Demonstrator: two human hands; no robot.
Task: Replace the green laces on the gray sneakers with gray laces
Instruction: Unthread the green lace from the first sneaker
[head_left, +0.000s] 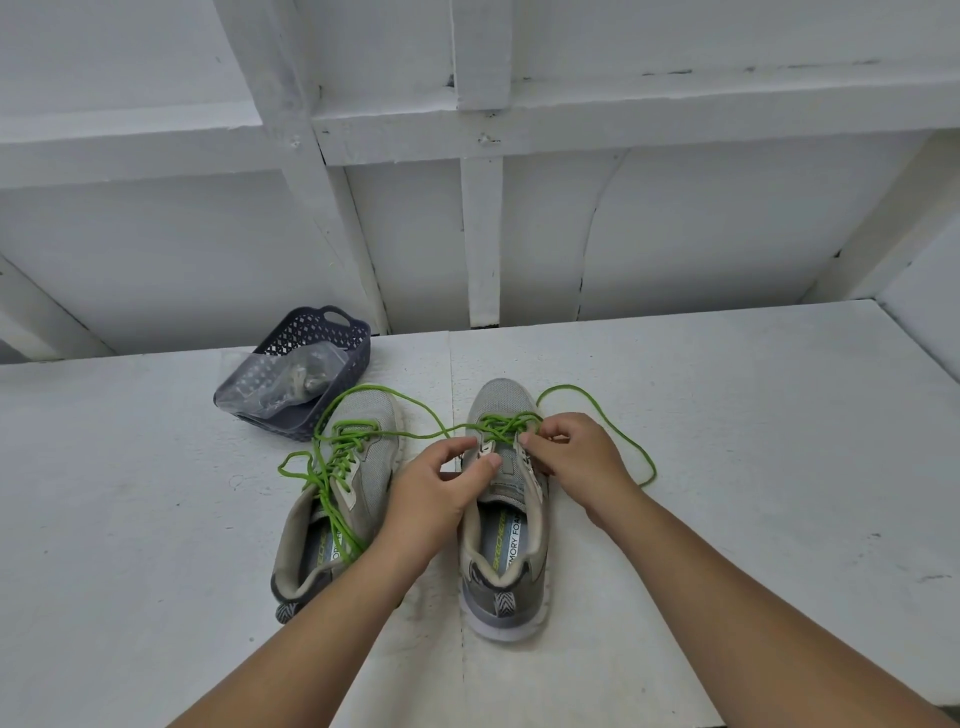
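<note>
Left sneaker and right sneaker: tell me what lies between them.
In the head view, the left hand and a strand of green lace lie between the left sneaker and the right sneaker.

I count two gray sneakers, the left sneaker (332, 499) and the right sneaker (506, 509), side by side on one white counter (727, 467). Two green laces: left lace (332, 457), right lace (613, 415). One dark basket (337, 332), one clear bag (280, 379) inside. Two hands: left hand (436, 493), right hand (576, 462).

White painted floor (727, 467) in even light; white board wall (208, 249) behind, braced by framing beams (485, 239)
</note>
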